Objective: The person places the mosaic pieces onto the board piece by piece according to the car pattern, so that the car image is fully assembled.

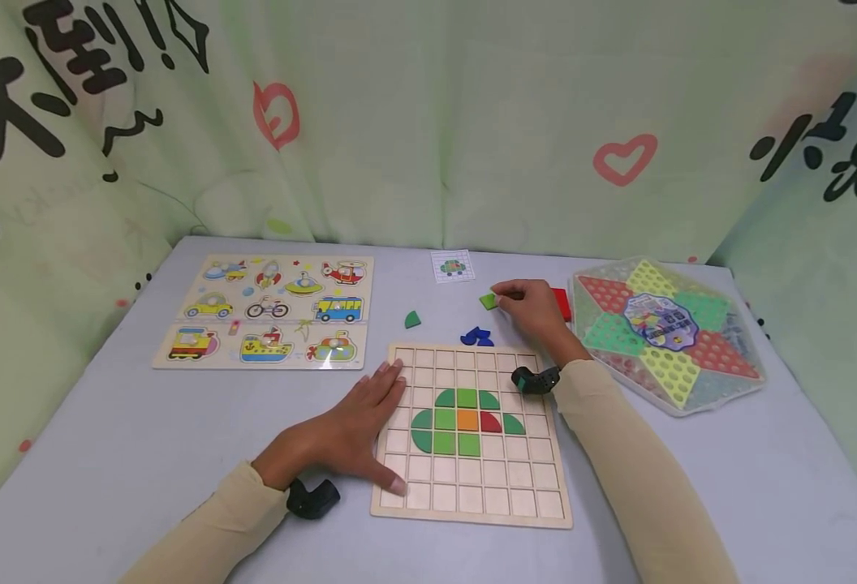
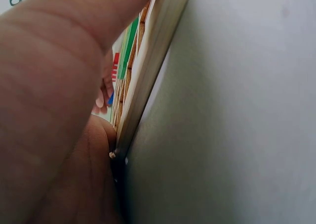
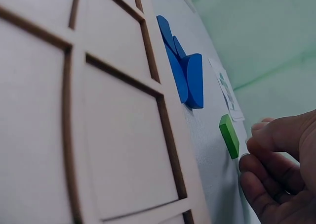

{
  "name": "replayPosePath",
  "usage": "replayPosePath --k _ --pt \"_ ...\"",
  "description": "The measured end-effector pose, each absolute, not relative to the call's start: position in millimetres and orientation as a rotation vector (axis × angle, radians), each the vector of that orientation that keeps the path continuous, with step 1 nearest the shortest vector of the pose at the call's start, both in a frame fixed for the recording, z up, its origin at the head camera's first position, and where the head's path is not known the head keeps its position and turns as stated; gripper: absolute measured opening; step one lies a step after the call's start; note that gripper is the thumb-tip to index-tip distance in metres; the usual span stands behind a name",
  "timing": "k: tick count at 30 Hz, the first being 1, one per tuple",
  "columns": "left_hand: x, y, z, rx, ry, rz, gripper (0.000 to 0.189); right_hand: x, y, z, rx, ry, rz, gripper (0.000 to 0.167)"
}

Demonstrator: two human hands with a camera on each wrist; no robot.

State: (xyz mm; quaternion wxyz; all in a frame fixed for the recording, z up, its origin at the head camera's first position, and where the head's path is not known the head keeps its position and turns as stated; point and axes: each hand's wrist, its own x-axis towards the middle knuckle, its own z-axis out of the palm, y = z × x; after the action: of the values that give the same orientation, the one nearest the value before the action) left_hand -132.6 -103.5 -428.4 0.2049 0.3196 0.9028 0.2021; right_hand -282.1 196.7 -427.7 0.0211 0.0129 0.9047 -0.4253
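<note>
Right fingers (image 1: 510, 288) curl beside a green tile (image 3: 229, 137), pinch unclear to us; left fingers (image 1: 382, 389) spread on the board (image 1: 493, 470). We're probably fetching the tile; next needs a firm pinch.

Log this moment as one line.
left hand: on grid board, left edge; right hand: at light-green piece; board: partly filled; blue pieces: past far edge
</note>
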Motion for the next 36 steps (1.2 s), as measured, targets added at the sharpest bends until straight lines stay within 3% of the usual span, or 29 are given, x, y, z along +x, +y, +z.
replayPosePath --k 36 --pt "-132.6 -104.9 -429.9 0.901 2.511 0.577 0.132 -285.7 191.5 -427.4 -0.151 2.792 -1.018 0.030"
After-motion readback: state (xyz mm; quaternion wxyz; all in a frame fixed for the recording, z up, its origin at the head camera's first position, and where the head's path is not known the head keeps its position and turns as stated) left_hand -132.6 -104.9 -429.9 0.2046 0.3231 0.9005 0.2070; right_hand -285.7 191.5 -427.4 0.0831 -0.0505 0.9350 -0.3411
